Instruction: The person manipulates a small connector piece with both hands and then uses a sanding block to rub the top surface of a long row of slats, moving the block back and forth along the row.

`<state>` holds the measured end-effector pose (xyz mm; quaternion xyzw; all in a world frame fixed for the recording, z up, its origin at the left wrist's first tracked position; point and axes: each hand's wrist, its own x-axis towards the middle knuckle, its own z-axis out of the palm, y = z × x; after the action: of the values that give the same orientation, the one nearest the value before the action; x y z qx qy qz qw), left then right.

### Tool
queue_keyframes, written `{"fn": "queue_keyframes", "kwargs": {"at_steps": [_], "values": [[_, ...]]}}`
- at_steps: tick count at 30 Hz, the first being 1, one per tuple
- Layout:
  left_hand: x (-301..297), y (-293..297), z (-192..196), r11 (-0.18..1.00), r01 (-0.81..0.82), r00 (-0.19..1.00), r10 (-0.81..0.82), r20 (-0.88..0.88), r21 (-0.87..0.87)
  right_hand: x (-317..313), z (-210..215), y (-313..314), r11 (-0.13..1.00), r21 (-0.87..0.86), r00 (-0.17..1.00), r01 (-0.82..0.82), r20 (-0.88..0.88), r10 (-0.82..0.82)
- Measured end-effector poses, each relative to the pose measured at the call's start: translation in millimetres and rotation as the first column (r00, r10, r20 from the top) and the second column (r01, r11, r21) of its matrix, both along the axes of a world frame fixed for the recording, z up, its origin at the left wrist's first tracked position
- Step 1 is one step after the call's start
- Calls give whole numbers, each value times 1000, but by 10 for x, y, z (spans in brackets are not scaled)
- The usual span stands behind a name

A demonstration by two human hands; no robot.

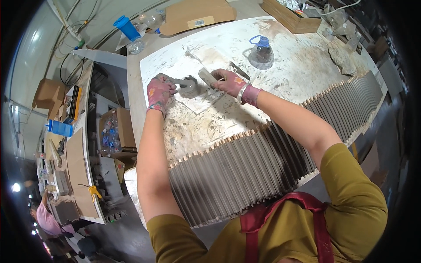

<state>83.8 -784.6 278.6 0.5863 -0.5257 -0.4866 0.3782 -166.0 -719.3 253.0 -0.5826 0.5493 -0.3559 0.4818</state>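
Observation:
My left hand (160, 91), in a pink flowered glove, is closed on a short grey-smeared stick (179, 81). The stick reaches over a small round tub (189, 87) with dark grey matter in it; whether its tip touches the contents is hard to see. Just right of the tub, my right hand (228, 82), gloved alike, pinches a flat greyish block (206, 77), tilted above the table. A dark thin strip (240, 70) lies beyond that hand. Along the near edge, under my forearms, many dark grey strips (237, 171) with pale ends lie side by side.
The stained white tabletop (193, 125) carries a clear bottle with a blue cap (262, 53) and, far right, a wooden box (291, 17). Cardboard (197, 15) and a blue cup (126, 28) stand at the back. Another person (48, 219) is at a left-hand bench.

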Motion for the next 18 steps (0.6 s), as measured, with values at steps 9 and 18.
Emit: {"fn": "queue_keyframes", "kwargs": {"at_steps": [9, 18], "values": [[193, 204, 113, 998, 66, 950, -57, -307, 21, 500, 86, -172, 918, -387, 893, -92, -440, -95], [199, 377, 160, 998, 65, 825, -43, -563, 19, 613, 206, -139, 916, -370, 821, -152, -564, -91]]}}
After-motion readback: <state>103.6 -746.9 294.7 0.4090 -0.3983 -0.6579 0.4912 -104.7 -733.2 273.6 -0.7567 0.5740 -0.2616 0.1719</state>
